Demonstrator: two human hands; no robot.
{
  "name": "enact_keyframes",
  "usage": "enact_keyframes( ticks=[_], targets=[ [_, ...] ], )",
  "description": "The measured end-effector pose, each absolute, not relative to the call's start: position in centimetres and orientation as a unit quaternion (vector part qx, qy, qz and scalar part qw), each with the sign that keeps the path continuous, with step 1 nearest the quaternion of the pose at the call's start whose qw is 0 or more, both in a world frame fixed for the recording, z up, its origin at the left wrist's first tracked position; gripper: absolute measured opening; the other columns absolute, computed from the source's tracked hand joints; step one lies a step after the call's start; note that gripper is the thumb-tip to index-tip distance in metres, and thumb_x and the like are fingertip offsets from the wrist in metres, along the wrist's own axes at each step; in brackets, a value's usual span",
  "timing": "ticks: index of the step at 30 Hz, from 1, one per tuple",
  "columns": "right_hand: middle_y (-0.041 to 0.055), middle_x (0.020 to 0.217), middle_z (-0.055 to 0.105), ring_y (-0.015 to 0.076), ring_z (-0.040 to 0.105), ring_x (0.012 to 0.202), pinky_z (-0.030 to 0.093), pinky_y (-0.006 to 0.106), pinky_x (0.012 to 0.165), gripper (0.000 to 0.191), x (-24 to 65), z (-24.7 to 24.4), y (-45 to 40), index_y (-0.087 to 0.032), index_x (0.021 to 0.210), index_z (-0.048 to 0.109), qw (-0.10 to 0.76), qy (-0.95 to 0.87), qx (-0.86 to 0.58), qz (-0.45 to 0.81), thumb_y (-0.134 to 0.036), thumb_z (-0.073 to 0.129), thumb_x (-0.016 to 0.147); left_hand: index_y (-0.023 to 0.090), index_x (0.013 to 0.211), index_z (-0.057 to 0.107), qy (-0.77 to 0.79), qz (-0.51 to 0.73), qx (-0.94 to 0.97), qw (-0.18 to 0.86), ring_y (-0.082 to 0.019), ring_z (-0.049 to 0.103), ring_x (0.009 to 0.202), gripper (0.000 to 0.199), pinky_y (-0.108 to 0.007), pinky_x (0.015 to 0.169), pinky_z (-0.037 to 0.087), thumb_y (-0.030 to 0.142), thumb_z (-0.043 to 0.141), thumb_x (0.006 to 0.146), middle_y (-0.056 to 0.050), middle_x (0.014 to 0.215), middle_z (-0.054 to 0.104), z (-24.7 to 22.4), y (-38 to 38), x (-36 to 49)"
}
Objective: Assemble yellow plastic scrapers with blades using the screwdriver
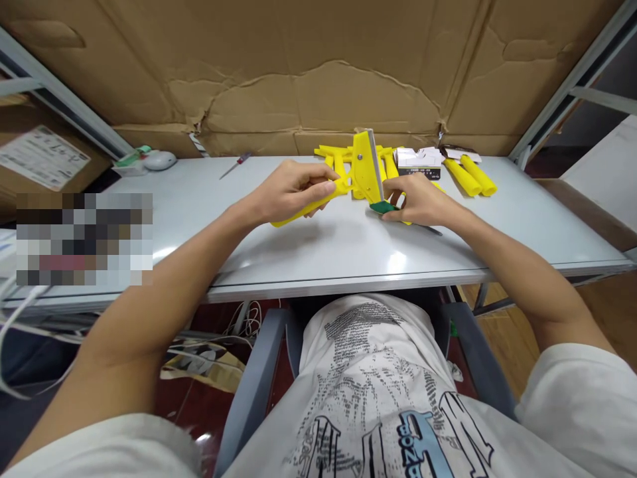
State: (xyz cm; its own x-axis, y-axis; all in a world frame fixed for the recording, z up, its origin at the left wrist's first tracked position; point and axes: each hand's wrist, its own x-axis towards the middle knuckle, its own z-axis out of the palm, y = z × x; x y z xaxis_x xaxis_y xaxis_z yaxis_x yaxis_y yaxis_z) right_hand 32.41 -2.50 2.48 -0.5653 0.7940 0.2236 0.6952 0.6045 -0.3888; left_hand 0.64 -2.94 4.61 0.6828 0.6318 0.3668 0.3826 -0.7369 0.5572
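Observation:
My left hand point(301, 192) is wrapped round the yellow handle point(288, 218) of a scraper, held just above the table. The scraper's wide yellow head point(365, 166) stands up on edge, with a grey metal strip along its right side and a screw showing. At the head's lower corner, my right hand point(421, 199) has thumb and fingers closed on a small green piece point(382, 207); its exact kind cannot be made out. A dark, thin tool tip point(432, 230) lies beneath the right hand, mostly hidden.
Behind the hands lie several yellow scrapers point(338, 162), partly covered. A small printed box point(419, 162) and two yellow handles point(470, 176) are at right. Farther left are a screwdriver point(236, 164) and a white mouse point(159, 160). Cardboard point(318, 99) walls the table's back.

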Motion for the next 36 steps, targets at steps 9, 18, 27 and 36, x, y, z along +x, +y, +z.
enact_keyframes(
  ticks=[9,18,27,36],
  targets=[
    [0.0093,0.122,0.088,0.0229,0.086,0.102,0.074,0.037,0.092,0.048,33.8,3.8,-2.5,-0.021,0.125,0.085,0.410,-0.777,-0.312,0.363,-0.066,0.081,0.108,0.023,0.106,0.075,0.274,0.303,0.890,0.204,-0.017,0.062,0.056,0.049,-0.031,0.062,0.047,0.070,0.062,0.116,0.001,0.068,0.071,3.6,-2.3,0.6],
    [0.0120,0.088,0.088,0.0213,0.085,0.076,0.074,0.031,0.071,0.057,31.0,1.3,-4.0,-0.016,0.088,0.083,0.375,-0.754,-0.311,0.441,-0.067,0.107,0.080,0.024,0.107,0.080,0.247,0.293,0.913,0.142,-0.014,0.059,0.052,0.049,-0.029,0.060,0.046,0.066,0.057,0.118,0.003,0.065,0.072,2.3,-2.8,2.0],
    [0.0060,0.087,0.086,0.0196,0.078,0.068,0.074,0.036,0.068,0.054,31.0,2.4,-4.7,-0.022,0.085,0.084,0.503,-0.705,-0.335,0.371,-0.074,0.100,0.085,0.024,0.112,0.090,0.424,0.284,0.855,0.087,-0.010,0.062,0.075,0.079,-0.031,0.067,0.050,0.099,0.081,0.093,0.005,0.092,0.087,3.6,6.0,-7.3],
    [0.0095,0.106,0.090,0.0269,0.090,0.096,0.080,0.044,0.099,0.037,32.5,2.7,-2.0,-0.020,0.094,0.081,0.524,-0.605,-0.358,0.481,-0.052,0.100,0.088,0.024,0.098,0.086,0.396,0.085,0.903,0.142,-0.004,0.054,0.064,0.082,-0.029,0.067,0.044,0.106,0.079,0.087,0.016,0.067,0.077,1.1,10.6,-14.0]
  ],
)
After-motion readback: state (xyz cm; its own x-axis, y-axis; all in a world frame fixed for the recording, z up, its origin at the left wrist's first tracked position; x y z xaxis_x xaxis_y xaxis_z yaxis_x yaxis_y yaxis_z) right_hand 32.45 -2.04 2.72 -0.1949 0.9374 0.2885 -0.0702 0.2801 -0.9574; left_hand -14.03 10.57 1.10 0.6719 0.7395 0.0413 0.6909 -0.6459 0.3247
